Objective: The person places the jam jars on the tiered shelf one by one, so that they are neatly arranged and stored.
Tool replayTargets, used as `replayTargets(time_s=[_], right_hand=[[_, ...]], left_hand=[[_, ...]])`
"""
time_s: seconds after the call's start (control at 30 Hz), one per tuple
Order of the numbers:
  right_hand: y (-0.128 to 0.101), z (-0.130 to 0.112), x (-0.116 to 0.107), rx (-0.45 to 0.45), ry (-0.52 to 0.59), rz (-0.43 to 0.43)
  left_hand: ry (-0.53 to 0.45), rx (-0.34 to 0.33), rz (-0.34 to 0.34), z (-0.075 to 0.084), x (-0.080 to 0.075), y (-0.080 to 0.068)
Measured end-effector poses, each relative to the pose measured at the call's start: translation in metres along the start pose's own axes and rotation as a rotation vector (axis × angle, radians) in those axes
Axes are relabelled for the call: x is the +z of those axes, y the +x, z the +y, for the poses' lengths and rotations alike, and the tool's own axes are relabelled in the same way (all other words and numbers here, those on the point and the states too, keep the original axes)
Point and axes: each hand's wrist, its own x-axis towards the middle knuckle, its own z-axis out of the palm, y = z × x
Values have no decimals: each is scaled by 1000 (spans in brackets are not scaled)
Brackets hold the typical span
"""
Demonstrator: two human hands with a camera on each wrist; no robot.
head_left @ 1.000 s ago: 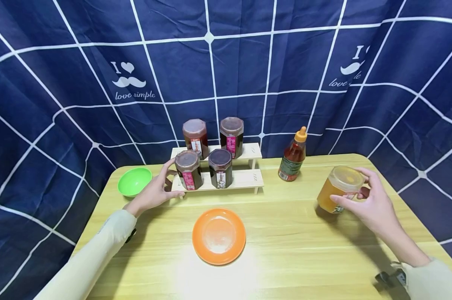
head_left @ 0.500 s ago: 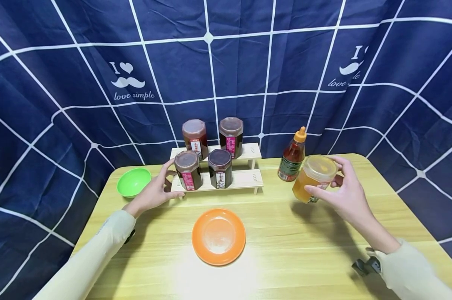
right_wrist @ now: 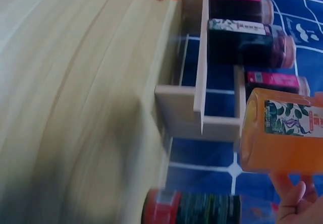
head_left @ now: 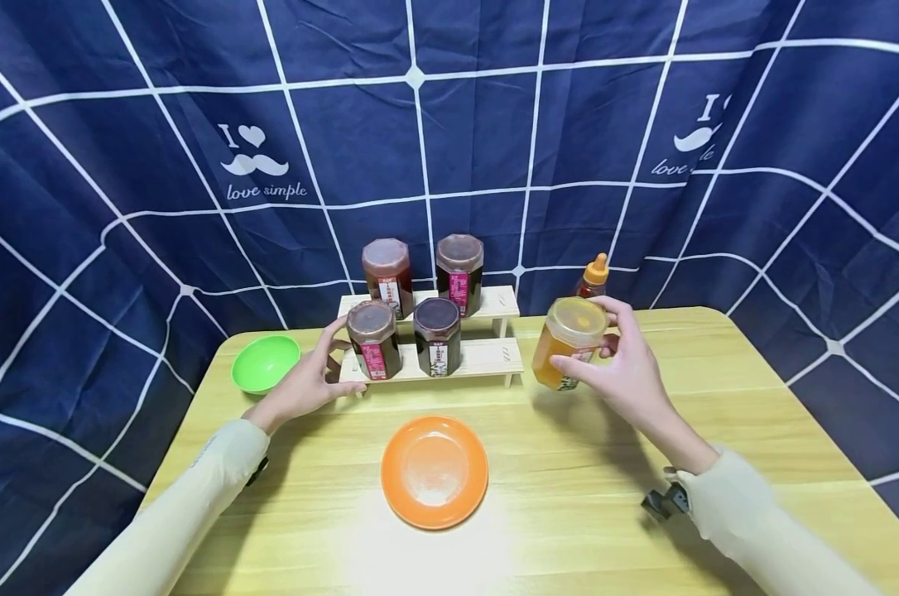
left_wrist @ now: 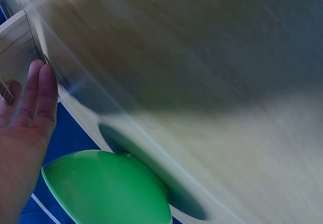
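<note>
In the head view my right hand (head_left: 632, 372) grips a jar of amber honey (head_left: 552, 352) by its side, tilted above the table just right of a two-tier wooden rack (head_left: 487, 356). The right wrist view has the honey jar (right_wrist: 272, 151) beside the rack's end (right_wrist: 184, 108), apart from it. My left hand (head_left: 300, 387) holds the rack's left end, thumb at the lower front edge. On the lower tier stand two dark jars (head_left: 375, 352) (head_left: 438, 352); the upper tier bears a reddish jar (head_left: 387, 273) and another dark jar (head_left: 460, 277).
An orange plate (head_left: 435, 472) lies in front of the rack. A green bowl (head_left: 266, 364) sits at the left by my left hand. Behind the honey jar, a sauce bottle (head_left: 597, 269) with an orange cap is partly hidden. Blue curtain (head_left: 472, 149) hangs behind the table.
My right hand has carried the honey jar leftward from the table's right side toward the rack, now in front of the sauce bottle. The left hand has stayed on the rack.
</note>
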Motion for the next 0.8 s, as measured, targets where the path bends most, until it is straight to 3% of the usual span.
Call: replayTargets(time_s=[0.47,0.8], right_hand=[[19,-1,54,5,87,-18],[31,-1,79,-3,49,-29]], left_hand=[[-9,2,4,-3,2,0],[-18,-3,6,-4,1,1]])
